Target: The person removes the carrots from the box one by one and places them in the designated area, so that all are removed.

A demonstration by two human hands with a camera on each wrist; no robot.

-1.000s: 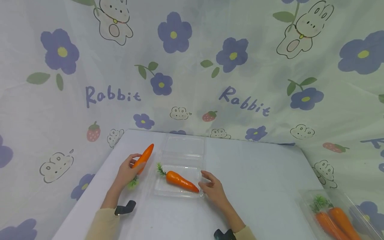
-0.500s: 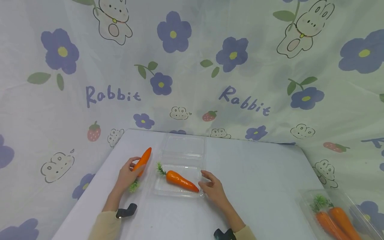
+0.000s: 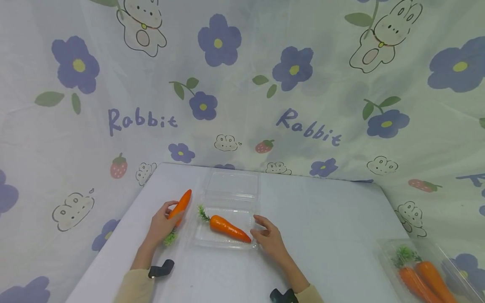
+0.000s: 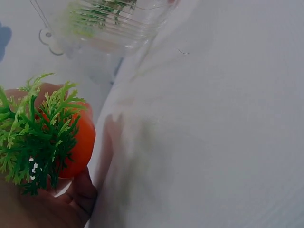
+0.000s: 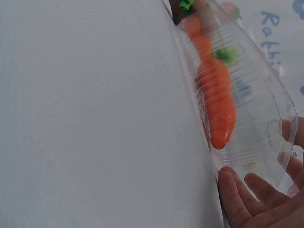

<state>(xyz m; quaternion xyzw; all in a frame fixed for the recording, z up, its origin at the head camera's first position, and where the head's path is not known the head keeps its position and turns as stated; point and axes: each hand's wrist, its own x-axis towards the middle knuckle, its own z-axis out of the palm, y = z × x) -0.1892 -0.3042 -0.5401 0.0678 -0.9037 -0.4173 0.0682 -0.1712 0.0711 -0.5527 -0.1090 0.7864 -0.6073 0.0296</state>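
Observation:
My left hand (image 3: 161, 227) grips an orange carrot (image 3: 182, 205) with green leaves, left of a clear plastic box (image 3: 204, 244). The carrot's tip points away from me; in the left wrist view its leafy top (image 4: 40, 128) hides part of the fingers. Inside the open box a second carrot (image 3: 227, 227) lies slantwise, leaves to the left. Beside the box's right end, my right hand (image 3: 272, 243) has its fingers spread and relaxed. The right wrist view shows those fingers (image 5: 263, 192) near the clear wall; whether they touch it, I cannot tell.
The box's hinged lid (image 3: 233, 184) lies back on the far side. At the lower right stands another clear box (image 3: 386, 248) with carrots (image 3: 432, 275) inside. A white table (image 3: 322, 219) carries everything, with a printed curtain (image 3: 242, 84) behind it.
My left hand and its carrot have come slightly nearer to me, dropping a little in the head view. The right hand and the box have stayed in place.

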